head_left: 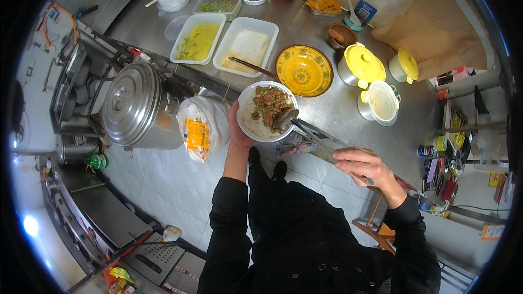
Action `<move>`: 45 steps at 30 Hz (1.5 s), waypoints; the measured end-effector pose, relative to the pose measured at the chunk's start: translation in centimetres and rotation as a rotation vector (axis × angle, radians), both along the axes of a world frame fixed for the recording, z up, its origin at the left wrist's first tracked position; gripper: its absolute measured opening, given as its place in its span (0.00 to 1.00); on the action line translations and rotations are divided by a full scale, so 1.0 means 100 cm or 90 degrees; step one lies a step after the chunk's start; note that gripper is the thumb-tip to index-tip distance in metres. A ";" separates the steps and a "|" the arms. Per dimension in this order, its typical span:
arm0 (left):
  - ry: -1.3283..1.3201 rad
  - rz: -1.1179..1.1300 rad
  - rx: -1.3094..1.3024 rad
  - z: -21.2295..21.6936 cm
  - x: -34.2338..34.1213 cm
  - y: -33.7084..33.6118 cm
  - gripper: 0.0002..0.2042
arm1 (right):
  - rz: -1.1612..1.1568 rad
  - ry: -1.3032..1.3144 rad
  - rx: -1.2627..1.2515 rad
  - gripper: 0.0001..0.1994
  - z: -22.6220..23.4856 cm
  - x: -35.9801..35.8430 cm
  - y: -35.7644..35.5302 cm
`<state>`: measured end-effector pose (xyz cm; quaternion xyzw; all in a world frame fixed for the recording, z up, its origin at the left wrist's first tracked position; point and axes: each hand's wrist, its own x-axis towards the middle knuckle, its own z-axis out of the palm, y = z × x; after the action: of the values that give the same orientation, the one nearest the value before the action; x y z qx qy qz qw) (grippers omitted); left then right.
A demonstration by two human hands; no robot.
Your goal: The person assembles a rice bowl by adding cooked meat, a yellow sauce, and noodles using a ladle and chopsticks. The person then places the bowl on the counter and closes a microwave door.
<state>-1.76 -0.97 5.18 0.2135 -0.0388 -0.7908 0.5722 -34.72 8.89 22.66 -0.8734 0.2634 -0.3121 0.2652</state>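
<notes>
My left hand is closed on the left rim of a white bowl, held level at the counter's front edge. White rice fills it, with a brown meat and green pepper topping over the middle and right. My right hand grips the long handle of a metal ladle. The ladle's head rests against the topping at the bowl's right side. Just beyond the bowl stands a yellow patterned bowl, and a pair of chopsticks lies across a shallow white tub.
Along the steel counter stand a tub of yellow-green food, several yellow-lidded pots and a brown bowl. To my left are a large lidded steel pot and a white plastic bag. A wooden stool is at lower right.
</notes>
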 end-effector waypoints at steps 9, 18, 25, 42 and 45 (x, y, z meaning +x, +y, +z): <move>0.000 0.001 0.012 -0.001 0.003 0.004 0.31 | -0.036 0.036 -0.003 0.13 0.016 -0.014 0.007; -0.012 0.003 0.007 -0.001 0.004 0.005 0.32 | -0.004 0.082 0.018 0.12 0.017 -0.009 0.003; -0.037 0.004 0.001 0.002 0.002 0.005 0.34 | -0.035 0.019 0.009 0.15 0.013 -0.004 0.003; -0.029 0.008 0.013 0.004 0.007 0.006 0.34 | -0.029 0.013 -0.028 0.19 0.010 -0.002 0.008; -0.024 0.014 0.011 0.006 0.006 0.007 0.33 | -0.034 0.031 -0.035 0.18 0.010 -0.006 0.011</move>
<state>-1.15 -0.32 5.76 0.2341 -0.0404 -0.7806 0.5781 -35.32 10.04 23.67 -0.8804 0.2845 -0.3049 0.2259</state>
